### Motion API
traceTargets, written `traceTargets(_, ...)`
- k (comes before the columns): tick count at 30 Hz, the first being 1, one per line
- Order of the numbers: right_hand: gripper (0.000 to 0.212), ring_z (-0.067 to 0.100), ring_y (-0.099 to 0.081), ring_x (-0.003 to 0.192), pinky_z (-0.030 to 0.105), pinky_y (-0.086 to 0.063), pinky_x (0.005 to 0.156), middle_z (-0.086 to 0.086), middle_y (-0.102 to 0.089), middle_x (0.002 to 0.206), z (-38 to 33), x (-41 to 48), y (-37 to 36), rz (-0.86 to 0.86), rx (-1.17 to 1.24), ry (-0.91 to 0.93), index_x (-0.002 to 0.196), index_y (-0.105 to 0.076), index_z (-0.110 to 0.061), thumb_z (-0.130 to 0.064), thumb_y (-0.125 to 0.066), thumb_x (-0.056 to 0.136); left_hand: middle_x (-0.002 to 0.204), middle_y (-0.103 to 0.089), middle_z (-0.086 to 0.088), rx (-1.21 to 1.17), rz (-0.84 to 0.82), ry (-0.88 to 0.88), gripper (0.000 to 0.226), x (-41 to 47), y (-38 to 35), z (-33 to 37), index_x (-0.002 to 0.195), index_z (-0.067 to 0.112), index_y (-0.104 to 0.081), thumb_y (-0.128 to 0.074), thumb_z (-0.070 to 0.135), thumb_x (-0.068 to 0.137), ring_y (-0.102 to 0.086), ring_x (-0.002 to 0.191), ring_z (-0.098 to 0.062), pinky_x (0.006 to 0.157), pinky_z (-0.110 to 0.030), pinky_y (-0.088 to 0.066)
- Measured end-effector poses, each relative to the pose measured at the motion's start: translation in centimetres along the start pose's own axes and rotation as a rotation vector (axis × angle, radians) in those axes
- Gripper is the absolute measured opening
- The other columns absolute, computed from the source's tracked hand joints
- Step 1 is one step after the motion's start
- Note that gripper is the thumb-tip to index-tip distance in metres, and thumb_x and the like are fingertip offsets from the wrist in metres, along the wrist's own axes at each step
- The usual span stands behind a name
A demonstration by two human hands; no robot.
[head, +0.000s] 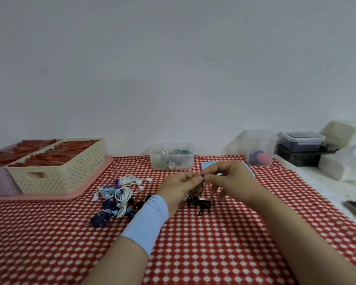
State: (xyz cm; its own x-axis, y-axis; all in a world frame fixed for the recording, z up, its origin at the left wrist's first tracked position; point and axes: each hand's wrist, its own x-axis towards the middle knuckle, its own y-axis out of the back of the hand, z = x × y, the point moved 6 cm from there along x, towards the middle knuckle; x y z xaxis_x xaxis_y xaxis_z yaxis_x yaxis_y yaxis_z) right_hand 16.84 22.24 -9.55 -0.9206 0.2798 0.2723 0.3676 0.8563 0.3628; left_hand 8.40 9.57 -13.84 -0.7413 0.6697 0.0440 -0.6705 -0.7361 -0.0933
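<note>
While our forearms are converging over the tabletop's middle, our left hand [180, 189] and right hand [233, 179] are each pinching the black earphone cable [199, 203] between thumb and fingertips, its tangle trailing onto the cloth below; bundled earphones [115, 194] are lying just left.

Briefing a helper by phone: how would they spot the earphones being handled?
On the checked tablecloth, before the middle clear tub, the left hand and right hand pinch one cable. It's the black earphones, loose, unlike the tied white and blue bundles alongside.
</note>
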Motion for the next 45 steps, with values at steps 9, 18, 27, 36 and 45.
traceTargets(9,0.01,0.024,-0.068,0.064,0.03,-0.058,0.055,0.007,-0.077,0.084,0.4,0.0,0.0,-0.043,0.068,-0.058,0.096,-0.08,-0.015,-0.01,-0.073,0.089,0.086,-0.074,-0.005,-0.005,-0.001,0.01,0.01,0.1,0.1,-0.1,0.096,0.01,-0.073,-0.066,0.016,0.092,-0.067,0.078,-0.014,0.074,-0.026,-0.054)
traceTargets(18,0.01,0.028,-0.073,0.064,0.036,-0.061,0.057,0.006,-0.077,0.079,0.0,0.2,0.0,-0.038,0.007,-0.004,0.097,-0.078,-0.012,-0.007,-0.075,0.088,0.086,-0.075,-0.006,-0.009,0.019,0.048,0.021,0.0,-0.1,-0.1,0.102,0.007,-0.073,-0.062,0.024,0.096,-0.07,0.077,-0.016,0.075,-0.03,-0.056)
traceTargets(27,0.006,0.029,-0.071,0.055,0.038,-0.061,0.054,0.005,-0.076,0.075,-0.3,0.1,-0.2,0.024,-0.007,0.063,0.09,-0.077,-0.01,-0.007,-0.071,0.091,0.084,-0.074,-0.002,-0.049,0.01,0.077,0.023,-0.1,-0.3,-0.3,0.105,0.009,-0.071,-0.06,0.028,0.096,-0.07,0.077,-0.013,0.071,-0.028,-0.054)
traceTargets(36,0.013,0.027,-0.073,0.061,0.039,-0.062,0.059,0.004,-0.077,0.079,-0.6,0.0,0.2,-0.002,-0.057,0.085,0.096,-0.08,-0.013,-0.005,-0.072,0.09,0.087,-0.075,-0.005,-0.093,-0.009,0.084,0.026,-0.1,-0.4,-0.4,0.108,0.005,-0.07,-0.059,0.026,0.096,-0.071,0.077,-0.015,0.069,-0.027,-0.055)
traceTargets(45,0.019,0.031,-0.072,0.07,0.038,-0.06,0.062,0.001,-0.079,0.095,-0.4,0.0,0.3,-0.026,0.065,0.015,0.111,-0.077,-0.016,-0.014,-0.067,0.095,0.097,-0.076,-0.004,-0.099,0.011,0.051,0.019,0.0,0.0,-0.2,0.105,0.012,-0.073,-0.061,0.023,0.095,-0.068,0.091,-0.017,0.086,-0.031,-0.054)
